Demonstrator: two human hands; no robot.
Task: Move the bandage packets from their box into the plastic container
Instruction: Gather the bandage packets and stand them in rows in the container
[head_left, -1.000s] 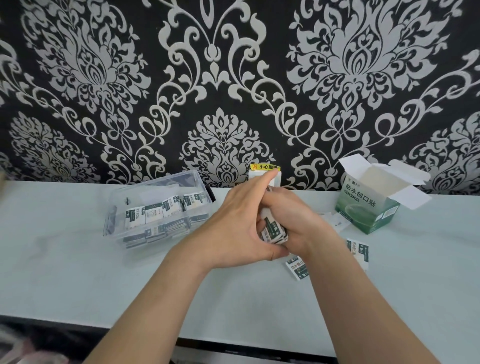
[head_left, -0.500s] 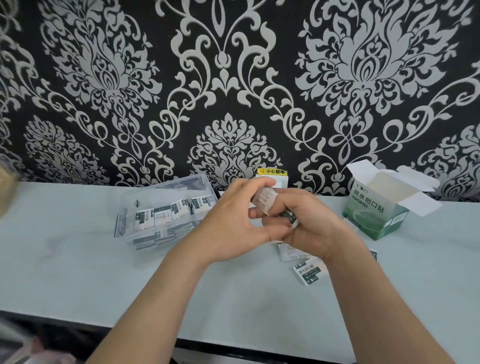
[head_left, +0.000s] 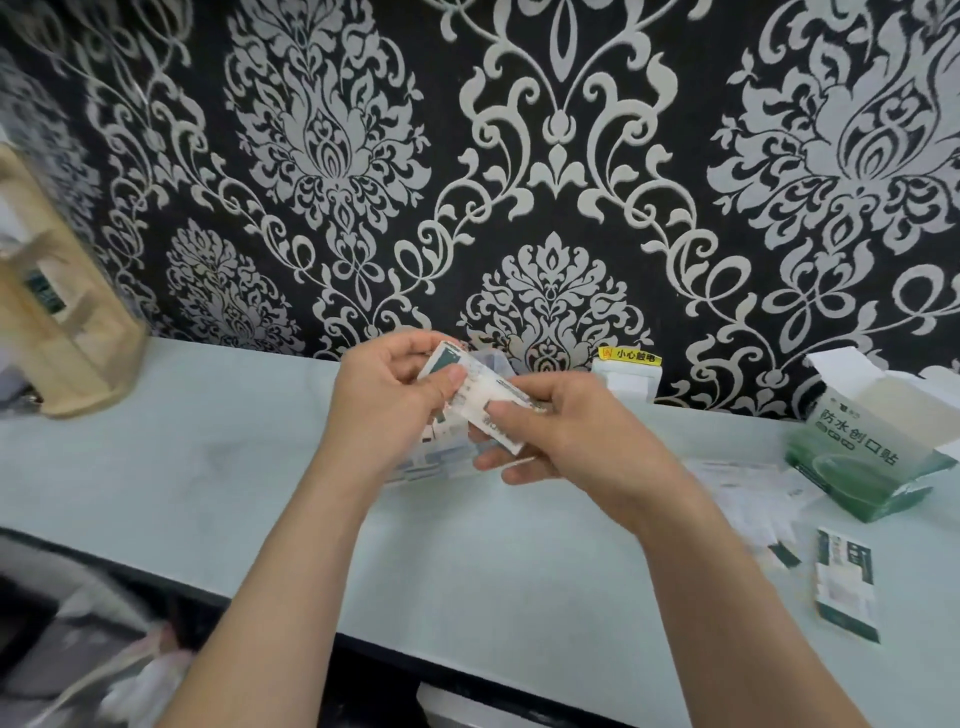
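Noted at the right end of the tabletop (head_left: 249, 493), nearest the front edge: one loose packet (head_left: 844, 582) lying flat. Just beyond it, several blurred packets (head_left: 743, 488) scattered on the surface. None of these transferred yet.

At mid-tabletop, raised above the surface: left hand (head_left: 395, 400) and right hand (head_left: 566, 431) close together, sharing a small stack of bandage packets (head_left: 483, 400). Left fingers (head_left: 410, 345) curled, thumb pinching the stack's upper end. Right fingers (head_left: 524, 470) curled under and round its lower end. Number in the stack impossible to tell through blur.

Judged as mid-transfer: squaring up or handing over the stack ahead of depositing. Next move calling for a short lowering into the plastic container (head_left: 441, 462), directly behind and below the hands, largely hidden, already holding packets. Release advised flat and inside the rim.

Further back, at the right end: box (head_left: 872, 452), flaps open, contents not visible.
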